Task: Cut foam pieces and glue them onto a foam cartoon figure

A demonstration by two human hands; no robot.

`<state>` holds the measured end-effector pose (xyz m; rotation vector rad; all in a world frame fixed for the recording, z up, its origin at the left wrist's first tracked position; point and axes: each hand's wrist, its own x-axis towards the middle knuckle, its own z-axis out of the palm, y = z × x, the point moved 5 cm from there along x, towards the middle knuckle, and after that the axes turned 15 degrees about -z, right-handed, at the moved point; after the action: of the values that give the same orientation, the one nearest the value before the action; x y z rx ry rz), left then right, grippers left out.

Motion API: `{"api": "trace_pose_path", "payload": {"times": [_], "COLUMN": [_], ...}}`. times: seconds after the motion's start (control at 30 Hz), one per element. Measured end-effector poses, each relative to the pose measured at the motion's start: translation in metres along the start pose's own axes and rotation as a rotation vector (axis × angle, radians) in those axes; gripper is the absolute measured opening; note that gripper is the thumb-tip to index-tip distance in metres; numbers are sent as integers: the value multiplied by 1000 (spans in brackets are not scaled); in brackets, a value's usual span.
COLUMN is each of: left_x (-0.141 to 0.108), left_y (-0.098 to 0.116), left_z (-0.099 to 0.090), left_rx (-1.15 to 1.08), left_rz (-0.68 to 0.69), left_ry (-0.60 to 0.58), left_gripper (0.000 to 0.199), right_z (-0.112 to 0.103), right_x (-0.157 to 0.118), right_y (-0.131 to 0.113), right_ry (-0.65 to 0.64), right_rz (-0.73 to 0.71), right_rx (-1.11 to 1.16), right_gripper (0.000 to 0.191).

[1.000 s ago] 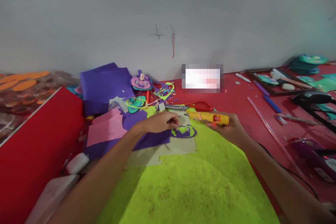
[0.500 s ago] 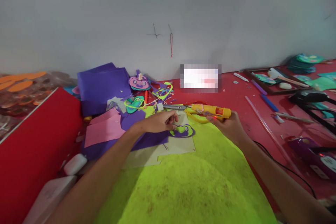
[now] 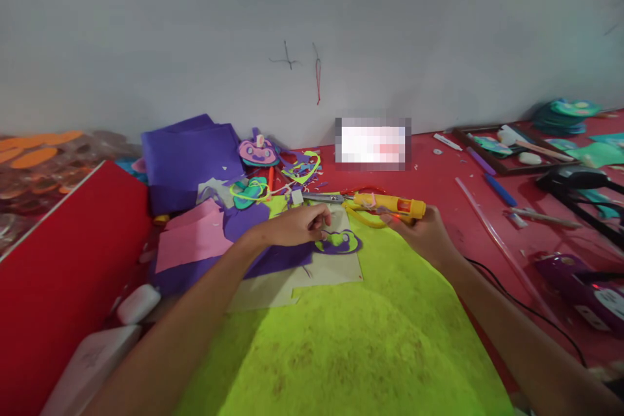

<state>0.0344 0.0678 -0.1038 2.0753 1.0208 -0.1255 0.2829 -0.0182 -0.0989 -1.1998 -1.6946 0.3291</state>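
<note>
A big lime green sheet (image 3: 361, 338) lies closest to the person and covers much of the red counter (image 3: 439, 182). Both arms reach out over it.

A bit farther on, a grey card (image 3: 322, 270) lies flat, partly on the green sheet. On the card sits a small purple and green cutout (image 3: 338, 242). The left hand (image 3: 292, 226) rests just beside it, with fingers curled and pinched at the cutout's left edge. What the fingertips pinch is too small to tell.

To the right, the right hand (image 3: 424, 234) is closed around the back end of a yellow glue gun (image 3: 390, 205). The gun lies almost level and points left, and a little red light glows on it. Its tip is near the scissors (image 3: 324, 197), which lie just past the left hand. A black cord (image 3: 526, 312) runs beside the right arm.

To the left of the hands lie pink paper (image 3: 192, 244) and purple sheets (image 3: 188, 156). A red box (image 3: 63, 273) stands at the far left side.

Farther back, near the grey wall (image 3: 312, 26), sit a pink face cutout (image 3: 258, 152) and a heap of bright scraps (image 3: 302, 170). Far to the right there is a dark tray (image 3: 511, 149) with small things in it, and a stack of teal shapes (image 3: 565, 116) behind it.
</note>
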Motion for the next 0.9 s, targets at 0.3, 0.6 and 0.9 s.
{"api": "trace_pose_path", "payload": {"times": [0.3, 0.6, 0.9], "left_x": [0, 0, 2], "left_y": [2, -1, -1], "left_z": [0, 1, 1], "left_rx": [10, -8, 0], "left_rz": [0, 7, 21], "left_ry": [-2, -9, -7], "left_gripper": [25, 26, 25], "right_z": [-1, -2, -2], "right_x": [1, 2, 2], "right_y": [-2, -5, -6], "right_ry": [0, 0, 3], "right_rz": [6, -5, 8], "right_rx": [2, -8, -2], "right_gripper": [27, 25, 28]}}
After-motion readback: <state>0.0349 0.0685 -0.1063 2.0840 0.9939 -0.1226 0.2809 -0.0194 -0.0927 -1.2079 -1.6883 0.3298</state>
